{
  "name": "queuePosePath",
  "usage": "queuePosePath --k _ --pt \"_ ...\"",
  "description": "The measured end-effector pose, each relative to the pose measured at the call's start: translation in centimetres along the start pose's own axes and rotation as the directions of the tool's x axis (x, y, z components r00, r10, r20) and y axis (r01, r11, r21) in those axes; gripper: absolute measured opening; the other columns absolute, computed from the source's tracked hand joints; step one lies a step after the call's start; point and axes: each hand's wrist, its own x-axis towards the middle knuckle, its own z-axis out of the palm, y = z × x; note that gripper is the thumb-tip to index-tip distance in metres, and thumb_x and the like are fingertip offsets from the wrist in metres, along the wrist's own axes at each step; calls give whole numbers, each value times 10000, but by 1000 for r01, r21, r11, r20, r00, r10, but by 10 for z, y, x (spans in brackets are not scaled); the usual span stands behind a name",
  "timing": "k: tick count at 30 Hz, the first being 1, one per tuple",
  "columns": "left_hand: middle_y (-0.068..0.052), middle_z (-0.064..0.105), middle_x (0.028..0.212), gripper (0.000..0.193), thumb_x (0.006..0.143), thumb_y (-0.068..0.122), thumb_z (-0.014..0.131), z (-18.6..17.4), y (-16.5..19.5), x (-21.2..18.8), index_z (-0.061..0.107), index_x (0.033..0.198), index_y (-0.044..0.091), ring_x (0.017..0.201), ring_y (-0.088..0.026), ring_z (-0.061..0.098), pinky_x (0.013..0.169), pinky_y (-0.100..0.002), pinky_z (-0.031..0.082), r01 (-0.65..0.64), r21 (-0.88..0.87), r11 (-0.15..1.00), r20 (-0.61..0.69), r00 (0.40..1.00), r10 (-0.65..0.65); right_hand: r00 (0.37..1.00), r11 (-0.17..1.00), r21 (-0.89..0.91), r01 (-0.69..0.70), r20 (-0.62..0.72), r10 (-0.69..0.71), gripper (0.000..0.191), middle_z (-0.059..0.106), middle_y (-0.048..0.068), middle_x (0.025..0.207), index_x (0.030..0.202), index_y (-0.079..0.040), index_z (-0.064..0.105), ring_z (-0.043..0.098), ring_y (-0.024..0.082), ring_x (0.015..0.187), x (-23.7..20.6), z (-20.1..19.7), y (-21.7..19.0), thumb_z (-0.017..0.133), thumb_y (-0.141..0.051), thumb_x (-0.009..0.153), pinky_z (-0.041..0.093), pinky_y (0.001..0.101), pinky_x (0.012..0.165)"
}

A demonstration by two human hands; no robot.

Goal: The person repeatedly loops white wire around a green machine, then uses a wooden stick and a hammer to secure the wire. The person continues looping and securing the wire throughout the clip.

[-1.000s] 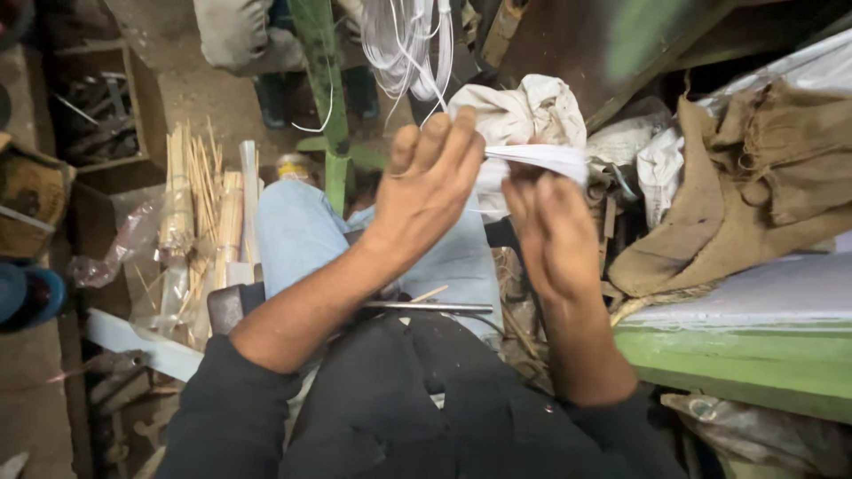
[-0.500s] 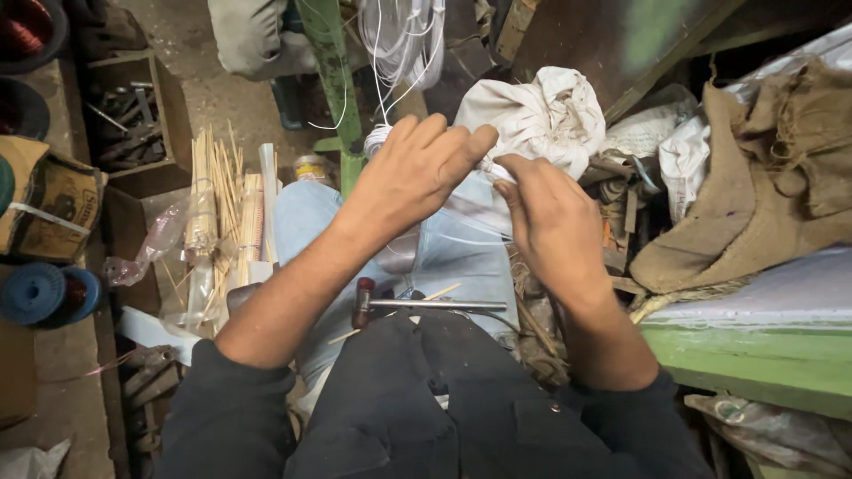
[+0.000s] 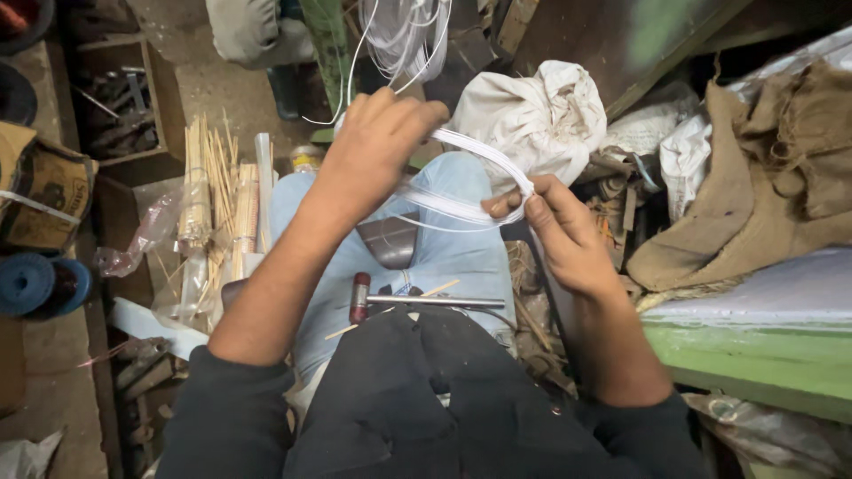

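Cluttered workshop, probably craft, bamboo sticks (image 3: 209,191), hammer (image 3: 417,300), burlap sacks (image 3: 781,168), tool box (image 3: 124,98)

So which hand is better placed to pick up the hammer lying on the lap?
Probably the left hand: the hammer has its head toward that side. Both hands hold the white strip, and the right hand pinches its bend.

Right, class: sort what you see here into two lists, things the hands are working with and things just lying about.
In use:
left hand
right hand
white strips, stretched between the hands

Lying about:
hammer on the lap
bundle of thin sticks
tied white bag
brown sacking
blue spool
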Motion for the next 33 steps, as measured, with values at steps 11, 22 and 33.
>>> queuePosePath --k 11,22,33 --pt "-2 565 973 293 914 186 627 20 32 12 651 1199 126 913 -205 572 731 -364 441 -265 207 942 -66 957 284 938 846 -432 -311 -281 201 286 800 84 1005 1248 -26 604 692 194 772 5 27 3 452 -222 1106 548 327 776" --pt "-83 665 1263 288 1020 111 642 22 74 -33 659 1297 34 1198 -283 643 1062 -431 520 -240 -42 970 -202 953 227 965 531 835 142 -236 113 230 632 10 973 1122 -101 578 604 170 960 -4 48 53 512 -321 1116 450 463 1099" --pt "-54 561 928 273 1018 139 567 33 17 -89 492 1232 -14 841 -217 634 981 -488 574 -1 -965 -261 230 469 -853 980 333 937 107 -156 125 221 628 -28 973 1089 -143 574 630 168 1079 -33 63 86 555 -362 1087 393 451 1226"
